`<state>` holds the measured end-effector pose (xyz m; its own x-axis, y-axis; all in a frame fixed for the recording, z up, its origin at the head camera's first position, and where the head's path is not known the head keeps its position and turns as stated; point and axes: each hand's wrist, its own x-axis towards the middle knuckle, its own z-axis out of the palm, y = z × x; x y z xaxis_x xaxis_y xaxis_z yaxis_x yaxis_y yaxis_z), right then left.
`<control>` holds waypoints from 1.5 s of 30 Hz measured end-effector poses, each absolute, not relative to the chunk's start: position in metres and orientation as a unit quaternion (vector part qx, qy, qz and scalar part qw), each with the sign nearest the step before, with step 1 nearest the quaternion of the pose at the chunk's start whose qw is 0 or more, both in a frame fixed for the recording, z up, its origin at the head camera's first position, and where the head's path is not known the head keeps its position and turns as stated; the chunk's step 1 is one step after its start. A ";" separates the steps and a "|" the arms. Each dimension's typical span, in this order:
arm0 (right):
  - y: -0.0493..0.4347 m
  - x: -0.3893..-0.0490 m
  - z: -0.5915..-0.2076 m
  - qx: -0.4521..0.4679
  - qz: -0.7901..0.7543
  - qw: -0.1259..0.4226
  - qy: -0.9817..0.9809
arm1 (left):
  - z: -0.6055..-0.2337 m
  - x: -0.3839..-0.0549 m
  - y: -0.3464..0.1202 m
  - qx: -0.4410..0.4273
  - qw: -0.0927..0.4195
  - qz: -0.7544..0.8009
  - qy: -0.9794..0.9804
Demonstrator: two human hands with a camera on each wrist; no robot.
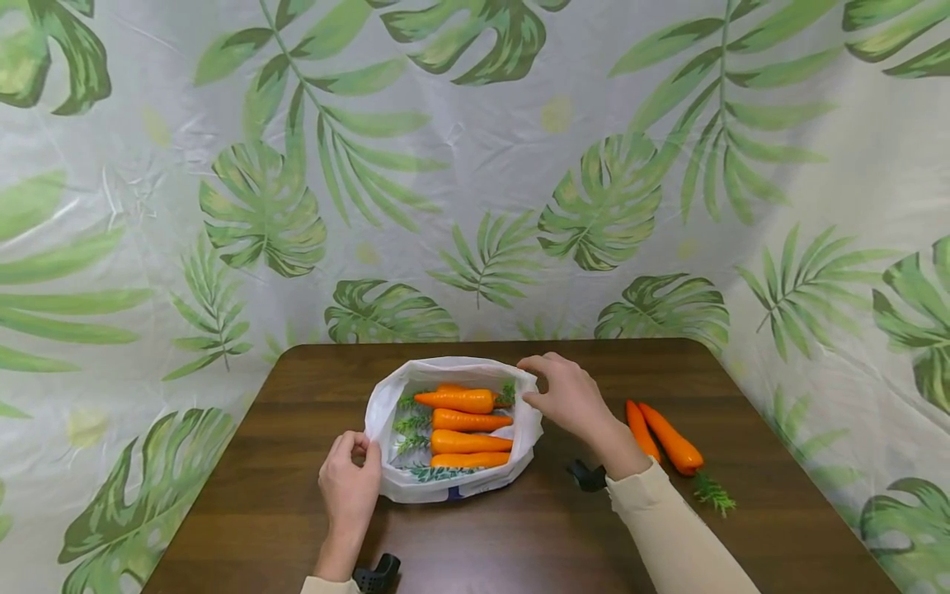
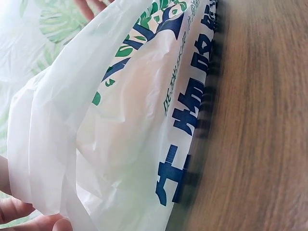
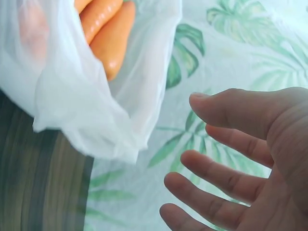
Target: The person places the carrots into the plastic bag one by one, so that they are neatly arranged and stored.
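A white plastic bag (image 1: 529, 441) sits wide-mouthed on the table, with several orange carrots (image 1: 471, 442) lying side by side inside, their green tops mostly to the left. At its left edge, my left hand (image 1: 350, 478) pinches the rim between thumb and fingers; the left wrist view shows the fingertips (image 2: 45, 224) against the folded film of the bag (image 2: 53, 139). My right hand (image 1: 575, 400) is beside the bag's right rim. In the right wrist view that hand (image 3: 240, 178) has its fingers spread and loosely bent, with a gap to the bag (image 3: 82, 106) and nothing held.
Two more carrots (image 1: 677, 445) lie on the table to the right, near my right forearm, one with a green top. The dark wooden table (image 1: 297, 396) meets a leaf-patterned sheet (image 1: 505, 181) behind it. Dark blue and green print (image 2: 185, 110) marks the bag's side.
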<state>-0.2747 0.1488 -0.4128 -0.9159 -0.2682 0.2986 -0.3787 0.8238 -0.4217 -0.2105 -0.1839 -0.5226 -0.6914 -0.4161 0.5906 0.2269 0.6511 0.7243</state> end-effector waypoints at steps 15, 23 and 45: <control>0.208 -0.253 -0.435 0.108 0.276 0.136 -0.945 | -0.521 -0.212 -0.185 0.060 0.391 -0.408 -0.823; 0.239 -0.242 -0.461 0.075 0.276 0.136 -0.949 | -0.522 -0.211 -0.185 0.057 0.398 -0.407 -0.820; 0.276 -0.220 -0.502 -0.011 0.226 0.088 -0.970 | -0.523 -0.209 -0.182 0.062 0.395 -0.412 -0.819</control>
<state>-0.2195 0.2759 -0.5016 -0.9843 0.0613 0.1654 -0.0182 0.8975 -0.4407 -0.2092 -0.1823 -0.5229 -0.6806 -0.4262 0.5960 0.2238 0.6536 0.7230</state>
